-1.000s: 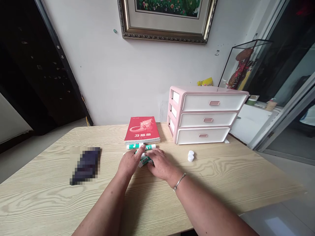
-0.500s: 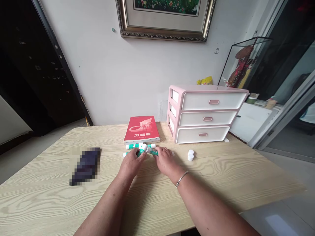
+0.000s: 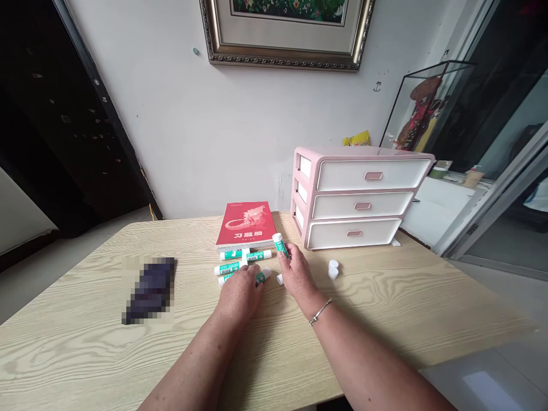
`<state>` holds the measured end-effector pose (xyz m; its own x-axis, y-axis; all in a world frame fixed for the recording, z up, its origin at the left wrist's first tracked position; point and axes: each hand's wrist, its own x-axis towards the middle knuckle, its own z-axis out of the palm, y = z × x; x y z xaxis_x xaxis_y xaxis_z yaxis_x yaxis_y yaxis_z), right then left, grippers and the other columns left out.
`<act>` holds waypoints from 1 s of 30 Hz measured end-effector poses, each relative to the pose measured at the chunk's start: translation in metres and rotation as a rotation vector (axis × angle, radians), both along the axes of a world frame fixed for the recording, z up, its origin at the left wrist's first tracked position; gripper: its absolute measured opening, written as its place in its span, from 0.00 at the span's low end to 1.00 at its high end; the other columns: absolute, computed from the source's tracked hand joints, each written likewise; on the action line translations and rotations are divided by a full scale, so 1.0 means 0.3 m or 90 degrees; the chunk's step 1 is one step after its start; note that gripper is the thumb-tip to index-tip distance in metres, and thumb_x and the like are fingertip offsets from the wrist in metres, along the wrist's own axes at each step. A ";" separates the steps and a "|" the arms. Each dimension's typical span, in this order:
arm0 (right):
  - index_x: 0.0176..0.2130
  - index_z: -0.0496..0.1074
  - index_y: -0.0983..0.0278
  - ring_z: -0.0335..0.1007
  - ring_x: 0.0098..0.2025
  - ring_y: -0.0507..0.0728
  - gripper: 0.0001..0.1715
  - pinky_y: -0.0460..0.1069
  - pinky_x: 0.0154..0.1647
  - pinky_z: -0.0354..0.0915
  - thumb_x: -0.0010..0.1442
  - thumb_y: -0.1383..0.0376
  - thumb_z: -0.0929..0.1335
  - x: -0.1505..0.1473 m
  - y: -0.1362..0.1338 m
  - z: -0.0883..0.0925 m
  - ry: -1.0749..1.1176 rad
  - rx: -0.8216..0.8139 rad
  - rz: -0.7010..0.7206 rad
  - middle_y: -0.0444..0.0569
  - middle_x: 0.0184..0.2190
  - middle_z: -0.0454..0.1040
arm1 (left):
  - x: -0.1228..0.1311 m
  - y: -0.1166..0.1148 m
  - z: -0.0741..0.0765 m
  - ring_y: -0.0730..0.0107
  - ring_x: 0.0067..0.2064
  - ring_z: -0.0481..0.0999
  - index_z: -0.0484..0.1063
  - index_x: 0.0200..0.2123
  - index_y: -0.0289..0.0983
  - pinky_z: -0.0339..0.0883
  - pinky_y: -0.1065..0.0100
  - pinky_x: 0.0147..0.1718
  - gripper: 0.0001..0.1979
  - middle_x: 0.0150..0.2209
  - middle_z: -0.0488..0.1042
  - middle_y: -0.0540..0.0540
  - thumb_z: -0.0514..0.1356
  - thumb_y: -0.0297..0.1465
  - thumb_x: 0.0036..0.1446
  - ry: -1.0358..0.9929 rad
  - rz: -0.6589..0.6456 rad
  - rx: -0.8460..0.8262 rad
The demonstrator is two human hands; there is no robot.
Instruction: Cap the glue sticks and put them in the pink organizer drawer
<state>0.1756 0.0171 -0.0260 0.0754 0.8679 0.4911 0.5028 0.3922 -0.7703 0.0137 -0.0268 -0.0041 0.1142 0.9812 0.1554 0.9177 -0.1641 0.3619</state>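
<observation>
My right hand [image 3: 297, 274] is closed around a green-and-white glue stick [image 3: 280, 245], raised off the table with its white end pointing up and away. My left hand [image 3: 242, 291] rests low on the table, its fingers curled over a glue stick [image 3: 262, 276] that pokes out on the right. Another end shows left of the fingers. Beyond it lie more glue sticks, one [image 3: 228, 268] on the left and another [image 3: 259, 256] near the book. A small white piece [image 3: 280, 279] lies beside my right hand, partly hidden by it.
Behind the glue sticks lies a red book [image 3: 248, 222]. A pink-and-white drawer unit [image 3: 362, 200] stands at the back right, with white caps [image 3: 333, 271] in front. A blurred dark item [image 3: 149, 291] lies on the wooden table [image 3: 77, 319] to the left.
My right hand has lifted a glue stick off the table and tilted it up. My left hand has moved slightly right and nearer to me, uncovering more of the glue sticks.
</observation>
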 end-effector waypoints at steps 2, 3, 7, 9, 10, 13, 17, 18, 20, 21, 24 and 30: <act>0.52 0.67 0.64 0.70 0.47 0.60 0.22 0.53 0.47 0.65 0.68 0.51 0.60 -0.001 -0.001 -0.001 -0.002 -0.004 0.001 0.56 0.46 0.75 | 0.006 -0.005 0.007 0.53 0.48 0.75 0.72 0.46 0.37 0.63 0.64 0.40 0.15 0.49 0.74 0.36 0.57 0.26 0.55 0.031 0.011 0.012; 0.51 0.67 0.63 0.70 0.46 0.60 0.22 0.53 0.46 0.65 0.68 0.51 0.60 -0.001 -0.001 -0.003 -0.002 -0.008 0.000 0.56 0.46 0.75 | 0.010 -0.008 0.012 0.53 0.48 0.75 0.72 0.44 0.37 0.63 0.64 0.40 0.13 0.48 0.74 0.37 0.57 0.25 0.54 0.047 0.016 0.017; 0.49 0.68 0.62 0.70 0.43 0.59 0.22 0.52 0.43 0.66 0.67 0.50 0.60 0.002 -0.003 -0.004 0.009 -0.011 -0.011 0.53 0.44 0.76 | 0.020 -0.027 0.047 0.53 0.48 0.73 0.73 0.36 0.37 0.63 0.63 0.42 0.06 0.42 0.74 0.39 0.57 0.26 0.55 0.114 0.017 0.008; 0.48 0.69 0.62 0.70 0.42 0.59 0.22 0.52 0.42 0.66 0.67 0.49 0.61 0.004 -0.006 -0.001 0.015 -0.009 -0.018 0.53 0.43 0.76 | 0.019 -0.040 0.070 0.55 0.46 0.74 0.73 0.33 0.38 0.62 0.64 0.40 0.06 0.40 0.74 0.40 0.56 0.27 0.56 0.127 0.013 -0.013; 0.48 0.69 0.62 0.70 0.41 0.59 0.22 0.52 0.42 0.66 0.67 0.50 0.61 0.006 -0.007 0.002 0.017 -0.010 -0.020 0.53 0.42 0.76 | 0.016 -0.045 0.080 0.55 0.44 0.74 0.73 0.32 0.38 0.62 0.65 0.38 0.07 0.40 0.74 0.40 0.55 0.26 0.56 0.130 0.014 -0.022; 0.49 0.69 0.62 0.70 0.42 0.59 0.22 0.52 0.43 0.66 0.67 0.50 0.61 0.010 -0.007 0.007 0.027 -0.012 -0.022 0.53 0.42 0.76 | 0.002 -0.053 0.090 0.58 0.41 0.74 0.74 0.31 0.38 0.59 0.66 0.32 0.07 0.40 0.74 0.41 0.55 0.26 0.54 0.134 0.013 -0.048; 0.50 0.69 0.63 0.70 0.42 0.59 0.23 0.52 0.44 0.66 0.67 0.50 0.61 0.012 -0.006 0.008 0.037 -0.010 -0.022 0.53 0.44 0.76 | -0.017 -0.034 0.049 0.62 0.35 0.74 0.76 0.31 0.38 0.55 0.68 0.28 0.09 0.39 0.74 0.42 0.55 0.25 0.53 0.104 -0.007 -0.070; 0.50 0.69 0.63 0.71 0.42 0.59 0.23 0.52 0.43 0.66 0.67 0.50 0.62 0.012 -0.007 0.007 0.037 -0.011 -0.021 0.53 0.44 0.76 | -0.019 -0.025 0.035 0.62 0.34 0.74 0.76 0.31 0.38 0.55 0.68 0.28 0.10 0.39 0.74 0.42 0.55 0.25 0.53 0.089 -0.012 -0.067; 0.49 0.70 0.63 0.71 0.42 0.59 0.22 0.52 0.43 0.66 0.67 0.50 0.62 0.010 -0.008 0.005 0.038 -0.010 -0.017 0.53 0.43 0.76 | -0.023 -0.008 0.009 0.62 0.36 0.74 0.78 0.32 0.38 0.57 0.67 0.31 0.12 0.39 0.75 0.42 0.54 0.24 0.53 0.059 -0.026 -0.052; 0.49 0.70 0.62 0.71 0.42 0.59 0.22 0.51 0.43 0.66 0.67 0.50 0.62 0.010 -0.008 0.004 0.039 -0.009 -0.013 0.52 0.43 0.76 | -0.024 0.001 0.000 0.60 0.38 0.75 0.79 0.34 0.38 0.59 0.67 0.33 0.14 0.39 0.75 0.41 0.54 0.23 0.53 0.042 -0.038 -0.037; 0.50 0.70 0.62 0.72 0.42 0.58 0.21 0.51 0.42 0.67 0.67 0.51 0.62 0.010 -0.006 -0.001 0.038 -0.001 -0.011 0.52 0.44 0.77 | -0.029 0.022 -0.014 0.54 0.45 0.74 0.81 0.40 0.38 0.62 0.63 0.41 0.19 0.40 0.76 0.39 0.54 0.20 0.52 -0.017 -0.083 0.030; 0.50 0.70 0.62 0.73 0.46 0.59 0.18 0.52 0.44 0.68 0.65 0.55 0.64 0.014 -0.002 -0.005 0.016 0.020 0.000 0.53 0.46 0.77 | -0.041 0.027 -0.012 0.52 0.46 0.74 0.82 0.42 0.39 0.63 0.62 0.44 0.19 0.41 0.77 0.39 0.54 0.20 0.54 -0.015 -0.099 0.045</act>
